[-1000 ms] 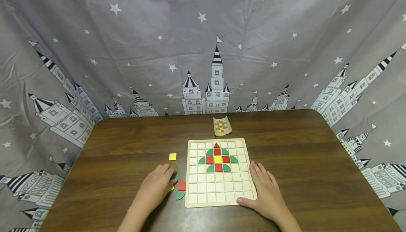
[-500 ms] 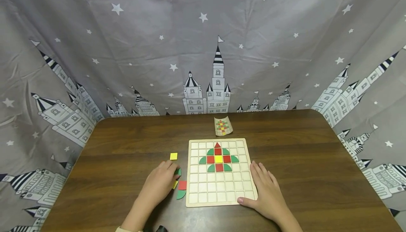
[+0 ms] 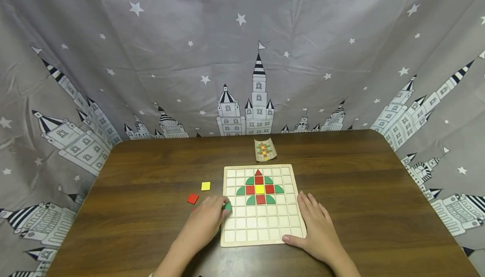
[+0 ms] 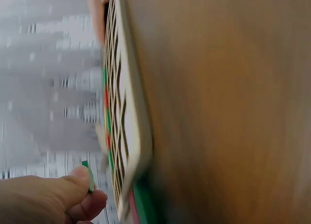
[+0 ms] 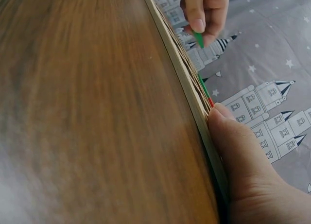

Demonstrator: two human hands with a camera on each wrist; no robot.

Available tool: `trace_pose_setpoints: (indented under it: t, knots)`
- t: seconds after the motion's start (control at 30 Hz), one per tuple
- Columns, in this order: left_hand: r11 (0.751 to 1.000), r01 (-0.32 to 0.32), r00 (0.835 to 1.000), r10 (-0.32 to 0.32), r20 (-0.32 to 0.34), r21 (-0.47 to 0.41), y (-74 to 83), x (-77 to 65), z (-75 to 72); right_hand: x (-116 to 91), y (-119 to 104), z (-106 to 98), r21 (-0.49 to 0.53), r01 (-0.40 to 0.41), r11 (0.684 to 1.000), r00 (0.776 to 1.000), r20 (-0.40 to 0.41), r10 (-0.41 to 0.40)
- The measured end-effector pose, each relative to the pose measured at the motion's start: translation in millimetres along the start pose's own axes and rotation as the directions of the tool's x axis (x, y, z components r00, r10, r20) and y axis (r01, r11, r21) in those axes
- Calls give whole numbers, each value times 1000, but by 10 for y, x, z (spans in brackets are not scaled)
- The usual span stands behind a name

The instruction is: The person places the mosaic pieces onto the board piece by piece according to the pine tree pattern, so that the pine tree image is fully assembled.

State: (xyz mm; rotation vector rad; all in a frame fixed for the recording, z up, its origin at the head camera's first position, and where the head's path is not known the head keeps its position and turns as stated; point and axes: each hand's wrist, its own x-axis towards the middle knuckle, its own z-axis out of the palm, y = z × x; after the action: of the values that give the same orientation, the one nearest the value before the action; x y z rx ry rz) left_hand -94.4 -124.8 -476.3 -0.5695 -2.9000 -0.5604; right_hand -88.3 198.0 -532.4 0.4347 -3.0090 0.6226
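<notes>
My left hand (image 3: pixel 204 222) pinches a small green tile (image 3: pixel 227 206) between thumb and fingers, over the left edge of the wooden grid board (image 3: pixel 251 223). In the left wrist view this green tile (image 4: pixel 89 177) is held on edge, raised above the board. My right hand (image 3: pixel 318 233) rests with straight fingers along the board's right edge, thumb on the near right corner. On the board, red squares (image 3: pixel 260 199), green quarter-circles (image 3: pixel 279 189), a red triangle (image 3: pixel 258 172) and a yellow square (image 3: pixel 259 189) form a tree-like pattern.
Left of the board lie a yellow square tile (image 3: pixel 206 186) and a red square tile (image 3: pixel 193 198); more tiles are partly hidden by my left hand. A curled pattern card (image 3: pixel 265 150) stands behind the board. A grey curtain (image 3: pixel 170 37) hangs behind the table (image 3: pixel 379 201).
My left hand has moved right from the loose tiles to the board's left edge, carrying the green tile. A red square tile is now uncovered. My right hand stays put.
</notes>
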Motion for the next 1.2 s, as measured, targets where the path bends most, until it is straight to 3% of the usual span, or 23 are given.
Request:
trace_pose_setpoints:
  t: [0.13,0.33,0.73,0.93,1.2]
  knots:
    - [999,-52,997,52,56,-7,152,11,57,3,-3,-8,5,-4,1000,1000,4,4]
    - [997,-75,993,77,87,-27,200,26,142,9,-21,-20,12,0,1000,1000,4,0]
    - [989,-118,993,117,19,93,230,46,229,8,-11,-18,6,-7,1000,1000,7,7]
    - [996,-76,997,76,-2,53,228,85,237,9,-5,-8,6,-3,1000,1000,5,3]
    - [997,-73,997,74,-32,20,215,123,244,9,-1,-10,3,-1,1000,1000,-1,1]
